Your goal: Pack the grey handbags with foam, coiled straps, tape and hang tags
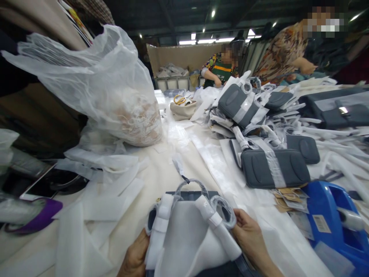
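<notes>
A dark grey bag [190, 195] wrapped in white foam sheet [188, 234] lies at the near table edge. Its straps are wrapped in white foam too. My left hand [135, 257] grips the left foam-wrapped strap [160, 227], fingers closed round it. On the other side my right hand [249, 238] holds the bag's right edge beside the right foam-wrapped strap [220, 229], fingers curled.
A big clear plastic bag [115, 88] of stuffing stands at the left. Several wrapped grey bags [273, 167] pile up at the right. A blue tape dispenser [337, 219] sits near right. A phone [40, 186] lies at the left. Two people work at the far side.
</notes>
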A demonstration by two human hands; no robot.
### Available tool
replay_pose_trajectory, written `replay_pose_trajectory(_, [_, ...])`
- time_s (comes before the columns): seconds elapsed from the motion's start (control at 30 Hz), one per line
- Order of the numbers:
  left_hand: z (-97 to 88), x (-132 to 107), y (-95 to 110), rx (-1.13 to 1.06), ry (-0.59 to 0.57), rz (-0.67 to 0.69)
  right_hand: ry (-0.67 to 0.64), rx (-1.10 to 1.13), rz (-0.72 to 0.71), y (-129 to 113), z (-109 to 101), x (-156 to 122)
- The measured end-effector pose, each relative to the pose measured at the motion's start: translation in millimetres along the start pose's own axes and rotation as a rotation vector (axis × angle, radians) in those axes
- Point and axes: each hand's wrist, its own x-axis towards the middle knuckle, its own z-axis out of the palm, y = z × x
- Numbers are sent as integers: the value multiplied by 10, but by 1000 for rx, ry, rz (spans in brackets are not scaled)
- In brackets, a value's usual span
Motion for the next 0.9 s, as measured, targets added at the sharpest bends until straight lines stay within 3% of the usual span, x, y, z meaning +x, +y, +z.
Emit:
replay_pose_trajectory(0.07, [31,-35,-18,-39,-18,-50,42,-70,-11,24,20,5])
replay_pose_trajectory(0.2, [72,-22,52,-121,14,-275,67,-171,-45,-13,2,-27])
replay_pose_trajectory(0.3, [-20,78,210,-204,-158,-331,-27,-152,-11,-68,-106,-122])
replay_pose_trajectory(0.4, [-216,176,401,-226,-383,-323,-205,-112,3,-128,-271,-236])
replay_pose_trajectory(0.47, [-346,210,505,-181,-438,-293,-342,-84,-17,-185,-365,-289])
replay_pose_trajectory(0.6, [-480,237,639,-79,-413,-160,-556,152,164,-310,-412,-311])
replay_pose_trajectory(0.67, [-477,255,702,-90,-426,-178,-592,230,283,-349,-368,-284])
replay_pose_trajectory(0.9, [-270,324,841,-523,-337,-564,-572,330,374,-319,-209,-195])
